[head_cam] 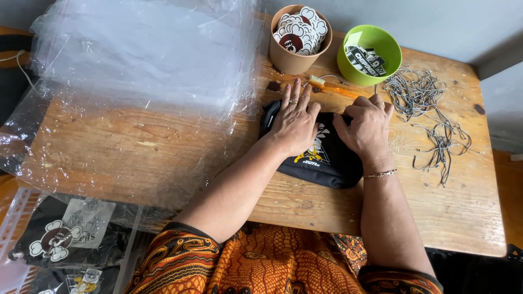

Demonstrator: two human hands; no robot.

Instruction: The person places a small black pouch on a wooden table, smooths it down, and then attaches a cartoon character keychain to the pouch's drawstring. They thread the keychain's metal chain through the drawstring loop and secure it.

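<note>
A folded black garment (326,163) with a yellow and white print lies on the wooden table (447,212). My left hand (294,121) lies flat on its left part, fingers spread, a ring on one finger. My right hand (366,126) presses on its right part with the fingers curled at the far edge; a bracelet circles the wrist. Neither hand grips anything.
A stack of clear plastic bags (141,65) covers the table's left half. Behind the garment stand a brown paper cup of round stickers (297,38) and a green bowl of tags (369,54), with an orange toothbrush (333,87). Grey strings (430,109) lie at right. Bagged black garments (65,234) sit lower left.
</note>
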